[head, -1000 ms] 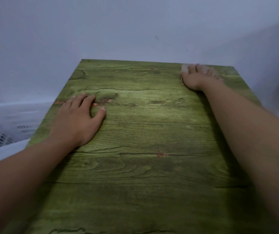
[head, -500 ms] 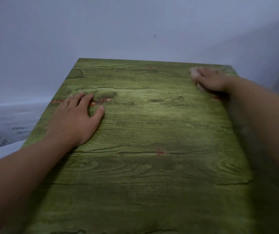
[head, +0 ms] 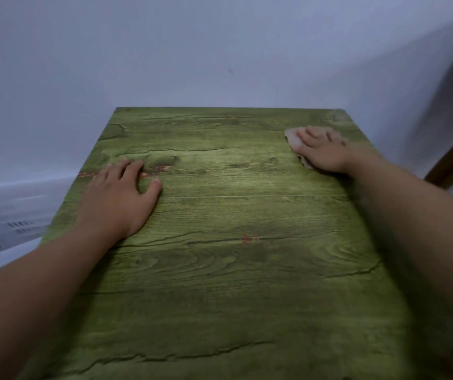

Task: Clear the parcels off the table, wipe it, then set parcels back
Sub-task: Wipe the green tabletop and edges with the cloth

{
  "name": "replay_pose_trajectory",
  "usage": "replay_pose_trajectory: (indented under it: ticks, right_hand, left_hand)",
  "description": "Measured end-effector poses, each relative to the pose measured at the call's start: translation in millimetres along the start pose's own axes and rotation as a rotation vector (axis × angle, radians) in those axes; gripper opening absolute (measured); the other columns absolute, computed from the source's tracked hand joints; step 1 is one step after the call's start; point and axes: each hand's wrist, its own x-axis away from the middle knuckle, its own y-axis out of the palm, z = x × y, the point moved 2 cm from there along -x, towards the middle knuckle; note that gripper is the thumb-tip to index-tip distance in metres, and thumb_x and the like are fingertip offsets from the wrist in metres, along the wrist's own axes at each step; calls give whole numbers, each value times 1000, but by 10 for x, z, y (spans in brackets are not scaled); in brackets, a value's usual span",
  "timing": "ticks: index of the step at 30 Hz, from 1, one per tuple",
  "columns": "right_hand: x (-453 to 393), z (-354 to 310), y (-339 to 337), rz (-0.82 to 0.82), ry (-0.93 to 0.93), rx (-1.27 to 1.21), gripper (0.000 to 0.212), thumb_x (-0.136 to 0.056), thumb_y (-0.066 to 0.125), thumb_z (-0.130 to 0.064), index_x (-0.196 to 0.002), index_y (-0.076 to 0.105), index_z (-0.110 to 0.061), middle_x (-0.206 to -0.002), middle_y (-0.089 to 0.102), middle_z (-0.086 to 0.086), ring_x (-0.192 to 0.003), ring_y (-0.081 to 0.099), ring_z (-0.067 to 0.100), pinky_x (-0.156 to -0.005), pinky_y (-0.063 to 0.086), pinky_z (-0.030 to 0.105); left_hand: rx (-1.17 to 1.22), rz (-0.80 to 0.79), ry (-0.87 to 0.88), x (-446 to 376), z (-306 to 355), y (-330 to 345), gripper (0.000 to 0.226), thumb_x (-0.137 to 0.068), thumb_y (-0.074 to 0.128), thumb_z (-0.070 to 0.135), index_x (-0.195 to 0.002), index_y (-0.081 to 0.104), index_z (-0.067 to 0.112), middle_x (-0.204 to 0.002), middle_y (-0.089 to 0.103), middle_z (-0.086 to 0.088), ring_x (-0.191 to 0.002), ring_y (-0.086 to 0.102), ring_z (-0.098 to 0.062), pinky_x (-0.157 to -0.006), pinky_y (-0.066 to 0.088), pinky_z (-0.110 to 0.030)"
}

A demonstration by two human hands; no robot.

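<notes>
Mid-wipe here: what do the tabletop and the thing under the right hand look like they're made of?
Tabletop: green-stained wood grain with dark cracks and knots, matte; so flat it may be printed laminate rather than solid wood. Cloth under the right hand: thin, pale pinkish, soft with a ragged edge, so fabric or a paper wipe; too blurred to settle.

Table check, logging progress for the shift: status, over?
Left hand flat on table. Right hand presses cloth near far right corner. No parcels visible, nothing in the way.
</notes>
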Motion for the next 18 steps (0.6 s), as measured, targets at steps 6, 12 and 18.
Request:
replay_pose_trajectory:
  ticks: [6,12,18]
  right_hand:
    - [163,453,-53,41,206,-49,85,-80,7,-80,-155,6,-38,-166,-1,-5,-151,0,32,-119,2,58]
    - [532,409,58,-31,75,-1,72,-94,12,-73,-156,-2,-39,-165,-10,-9,-151,-7,27,-120,-3,53]
    - [797,149,135,66,308,-93,71,-97,11,-63,-157,-3,-30,-165,-13,-1,-151,-12,31,-118,-7,53]
  left_hand:
    - [1,14,6,-8,-14,2,69,-94,28,64,-152,29,25,-160,26,-6,-147,20,-28,-120,17,-44]
    - [8,19,21,-21,-21,2,70,-94,27,65,-152,29,25,-160,25,-6,-148,19,-28,-120,16,-44]
    - [12,78,52,3,-5,-42,66,-95,30,57,-144,44,16,-150,41,-12,-139,35,-32,-114,29,-47]
